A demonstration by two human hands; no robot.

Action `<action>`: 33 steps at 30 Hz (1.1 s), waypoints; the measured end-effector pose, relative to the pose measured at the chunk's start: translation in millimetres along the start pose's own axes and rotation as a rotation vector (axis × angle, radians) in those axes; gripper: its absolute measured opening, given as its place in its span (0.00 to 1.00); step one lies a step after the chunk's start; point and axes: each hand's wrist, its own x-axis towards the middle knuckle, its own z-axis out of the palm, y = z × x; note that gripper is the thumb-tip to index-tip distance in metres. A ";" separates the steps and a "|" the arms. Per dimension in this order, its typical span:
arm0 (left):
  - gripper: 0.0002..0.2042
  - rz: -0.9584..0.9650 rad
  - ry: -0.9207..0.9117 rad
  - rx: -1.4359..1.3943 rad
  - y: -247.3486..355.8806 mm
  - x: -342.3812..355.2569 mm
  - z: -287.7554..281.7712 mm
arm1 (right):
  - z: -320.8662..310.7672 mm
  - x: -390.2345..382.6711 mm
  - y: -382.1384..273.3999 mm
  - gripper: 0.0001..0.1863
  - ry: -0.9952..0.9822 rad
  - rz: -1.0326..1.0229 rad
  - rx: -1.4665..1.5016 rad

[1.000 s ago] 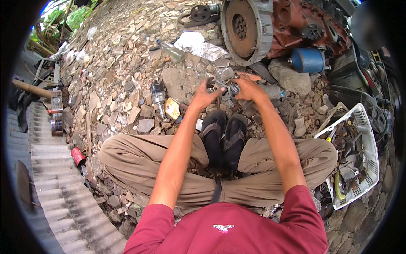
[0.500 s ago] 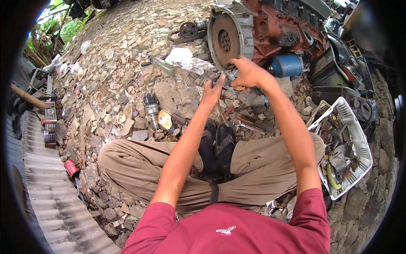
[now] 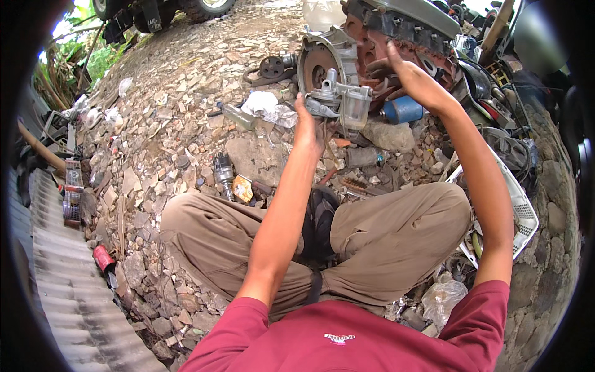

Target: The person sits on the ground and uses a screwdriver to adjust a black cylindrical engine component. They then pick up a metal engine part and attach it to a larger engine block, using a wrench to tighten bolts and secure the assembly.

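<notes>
The person sits cross-legged on the stony ground, the left hand (image 3: 308,127) closed on the near side of a grey metal pump-like part with a clear bowl (image 3: 327,98), which is held up in front of a round rusty disc in a pale metal housing (image 3: 352,54). The right hand (image 3: 414,82) is empty, its fingers spread apart, just right of the part and before the red-brown engine block (image 3: 372,38). A blue metal cylinder (image 3: 404,110) sits below that wrist.

As for writing, I see a small white-and-pink print (image 3: 339,338) with lettering across the maroon shirt (image 3: 384,350). Up by the vehicle's wheel, a black flap (image 3: 147,12) carries white characters, tiny from here. Markings on the red cylindrical can (image 3: 103,257) are too small to make out.
</notes>
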 end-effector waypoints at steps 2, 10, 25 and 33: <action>0.36 0.004 -0.008 -0.052 3.6 0.7 18.6 | -4.6 -12.8 -6.5 0.38 0.044 -0.004 0.195; 0.37 0.082 -0.184 -0.074 20.3 -22.4 66.0 | 24.5 -24.4 11.9 0.39 0.224 -0.199 0.243; 0.31 0.254 -0.517 0.222 -5.5 9.6 104.5 | 10.7 -53.4 91.5 0.28 0.361 -0.137 0.947; 0.36 0.377 -0.382 0.917 -80.8 60.6 104.6 | 16.9 -91.2 106.4 0.22 0.830 -0.173 0.335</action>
